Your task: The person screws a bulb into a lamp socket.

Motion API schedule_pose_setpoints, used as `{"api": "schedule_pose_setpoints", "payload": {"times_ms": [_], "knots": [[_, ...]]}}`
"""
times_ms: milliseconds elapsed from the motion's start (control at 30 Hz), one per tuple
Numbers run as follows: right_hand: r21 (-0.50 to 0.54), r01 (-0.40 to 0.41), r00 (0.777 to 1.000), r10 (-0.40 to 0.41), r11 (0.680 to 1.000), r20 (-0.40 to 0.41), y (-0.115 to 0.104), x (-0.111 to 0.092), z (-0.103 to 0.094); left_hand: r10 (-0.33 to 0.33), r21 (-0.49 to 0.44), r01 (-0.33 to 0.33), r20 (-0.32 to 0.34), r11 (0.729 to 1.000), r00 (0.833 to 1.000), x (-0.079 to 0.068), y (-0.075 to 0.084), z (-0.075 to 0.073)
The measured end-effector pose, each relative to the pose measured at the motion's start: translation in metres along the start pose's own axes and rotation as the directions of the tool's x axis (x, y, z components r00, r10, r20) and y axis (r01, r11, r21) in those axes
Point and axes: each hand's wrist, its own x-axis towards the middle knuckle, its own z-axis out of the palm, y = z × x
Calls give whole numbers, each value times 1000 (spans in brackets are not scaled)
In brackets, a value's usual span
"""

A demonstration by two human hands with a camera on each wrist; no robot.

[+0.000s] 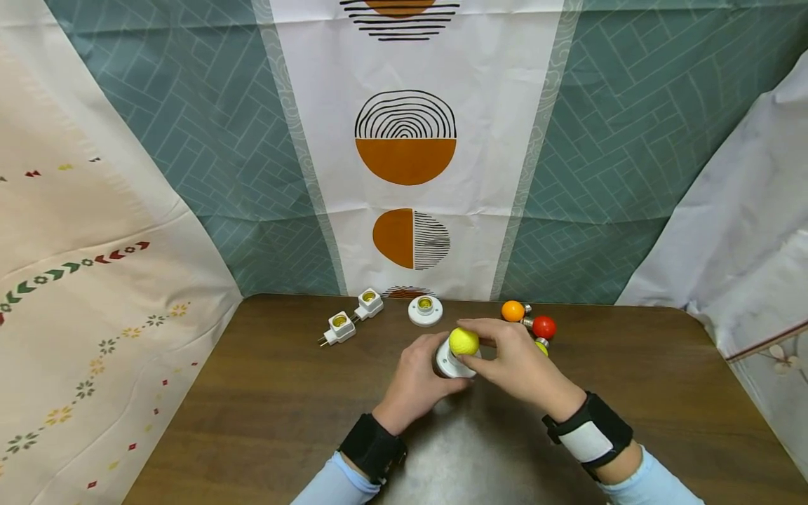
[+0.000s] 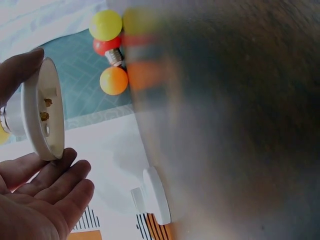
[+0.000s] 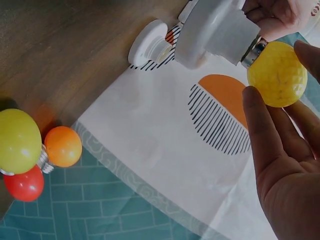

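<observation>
At left on the surface, two white plug-in lamp sockets lie with their threaded mouths upward, the nearer one's prongs pointing left and toward the person. Next, the left hand grips a round white lampholder by its rim, thumb and fingers on opposite sides, clear of the surface; its hollow underside, seen in the left wrist view, faces down. Beyond it, near the far edge, stands a second round lampholder, mouth upward.

At centre, between the hands, the yellow bulb sits at the mouth of the held lampholder. The right hand pinches its globe and is the nearer hand to it. The bulb's long axis appears nearly upright and in line with the holder's: globe uppermost, metal base pointing down into the socket. A band of metal shows; how deep the thread reaches cannot be told.

At right, beyond the right hand, lie an orange bulb, a red bulb and a partly hidden yellow-green bulb.
</observation>
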Motion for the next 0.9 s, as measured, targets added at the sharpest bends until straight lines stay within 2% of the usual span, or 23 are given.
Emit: {"api": "schedule_pose_setpoints", "payload": {"times_ms": [233, 500, 900], "knots": [[16, -49, 998, 50, 999, -48, 1, -4, 3, -1, -26, 1, -2, 1000, 1000, -1, -3, 5], [37, -87, 986, 92, 995, -137, -1, -9, 9, -1, -35, 1, -2, 999, 1000, 0, -2, 5], [23, -71, 992, 73, 997, -99, 0, -10, 8, -11, -49, 12, 5, 999, 1000, 0, 0, 4]]}}
